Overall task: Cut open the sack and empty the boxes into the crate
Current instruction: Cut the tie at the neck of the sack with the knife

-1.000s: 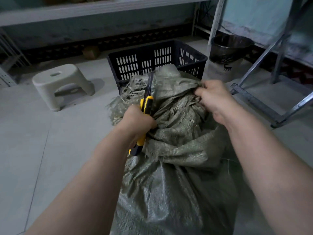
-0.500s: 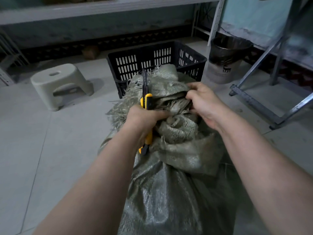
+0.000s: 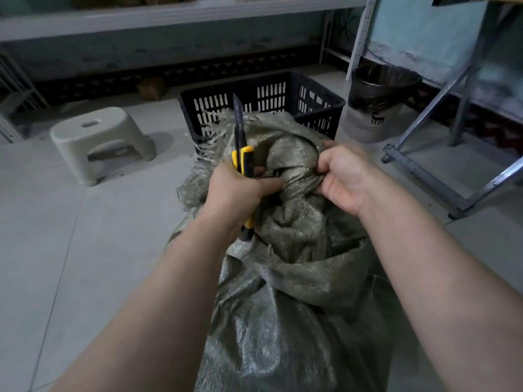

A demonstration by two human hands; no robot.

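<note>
1. Plainly, the move ahead turns on how the blade (image 3: 237,114) lies against the twisted neck (image 3: 300,176) of the sack (image 3: 283,321). The neck sits just to the right of the left hand (image 3: 240,188), between the two hands, while the blade points up and away from it.
2. The left hand is wrapped round the handle of the utility knife (image 3: 245,162) in a fist. Its knuckles touch the bunched cloth beside the neck.
3. The knife's long axis stands nearly upright and leans slightly toward the crate (image 3: 319,94). The cutting tip is above the cloth and is not in it.
4. The right hand (image 3: 342,179) pinches the gathered cloth on the far side of the neck, with its fingers curled into the folds. It looks to be pulling the bundle taut.
5. The twist runs roughly across, from one hand to the other. I judge that the knife must tip down and to the right to meet it crosswise.
6. The sack stands on the floor close to the person, its top leaning against the near wall of the crate behind it.
7. No boxes are in view; the cloth hides whatever is inside.
8. The main risk is the right hand's fingers, which lie on the line a rightward cut would take.
</note>
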